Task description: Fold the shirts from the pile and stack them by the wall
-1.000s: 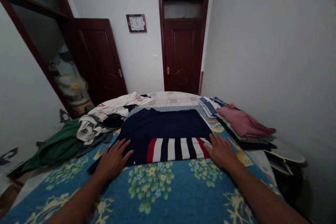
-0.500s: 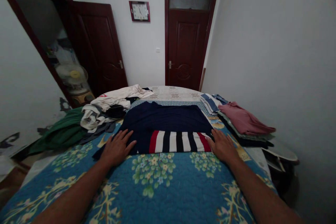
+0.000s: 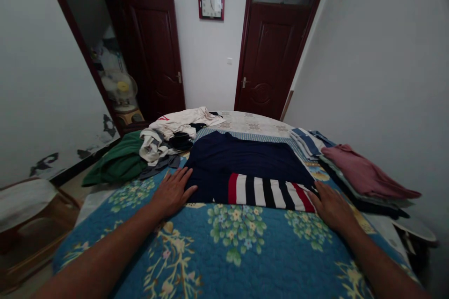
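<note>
A navy garment [image 3: 249, 149] lies spread on the blue flowered quilt [image 3: 273, 252]. Its near part forms a folded strip with a striped panel [image 3: 270, 191] in red, white and navy. My left hand [image 3: 173, 191] rests at the left end of that strip, fingers stretched and thumb apart, touching the dark cloth. At the opposite end, my right hand [image 3: 331, 203] lies with its fingers extended against the red-edged border of the panel. Neither hand grips the cloth. The garment's left edge is partly hidden by my left fingers.
To the left lies a loose heap with a white shirt [image 3: 182, 119] and a green garment [image 3: 117, 159]. A stack topped by a pink shirt [image 3: 368, 170] sits at the right, beside striped folded cloth [image 3: 307, 142]. A wooden chair [image 3: 31, 215] stands at lower left.
The view has turned left, so the scene sits further right. The dark cloth that stuck out left of my left hand no longer shows there. Both hands stay at the strip's ends.
</note>
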The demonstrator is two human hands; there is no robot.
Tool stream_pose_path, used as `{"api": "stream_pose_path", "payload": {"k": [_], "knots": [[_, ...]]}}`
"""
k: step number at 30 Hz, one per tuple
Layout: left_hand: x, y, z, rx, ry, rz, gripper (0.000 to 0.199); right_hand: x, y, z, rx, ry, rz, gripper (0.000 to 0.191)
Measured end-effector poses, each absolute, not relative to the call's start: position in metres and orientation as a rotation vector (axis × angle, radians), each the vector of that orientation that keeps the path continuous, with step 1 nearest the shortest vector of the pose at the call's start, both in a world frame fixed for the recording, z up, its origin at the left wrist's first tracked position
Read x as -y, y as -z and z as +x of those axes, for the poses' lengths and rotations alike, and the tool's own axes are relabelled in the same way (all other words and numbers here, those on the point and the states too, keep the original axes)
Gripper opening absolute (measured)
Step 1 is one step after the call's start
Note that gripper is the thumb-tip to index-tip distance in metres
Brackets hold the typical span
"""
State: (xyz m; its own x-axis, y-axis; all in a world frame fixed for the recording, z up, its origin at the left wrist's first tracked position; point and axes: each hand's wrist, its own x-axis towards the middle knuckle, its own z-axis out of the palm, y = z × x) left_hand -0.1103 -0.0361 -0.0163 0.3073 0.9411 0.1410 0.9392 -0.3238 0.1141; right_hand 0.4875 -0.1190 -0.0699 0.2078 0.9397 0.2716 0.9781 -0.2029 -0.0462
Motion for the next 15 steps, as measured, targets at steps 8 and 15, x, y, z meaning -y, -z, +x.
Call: {"api": "stream_pose_path", "payload": {"k": [8,15], "knots": [[0.027,0.012,-0.133,-1.717,-0.521,2.496,0.071,0.115,0.082,0.502,1.89,0.319,-2.159,0.074],[-0.045,-0.041,-0.12,-1.774,-0.786,2.391,0.061,0.114,0.063,0.495,1.905,0.258,-2.207,0.072]]}}
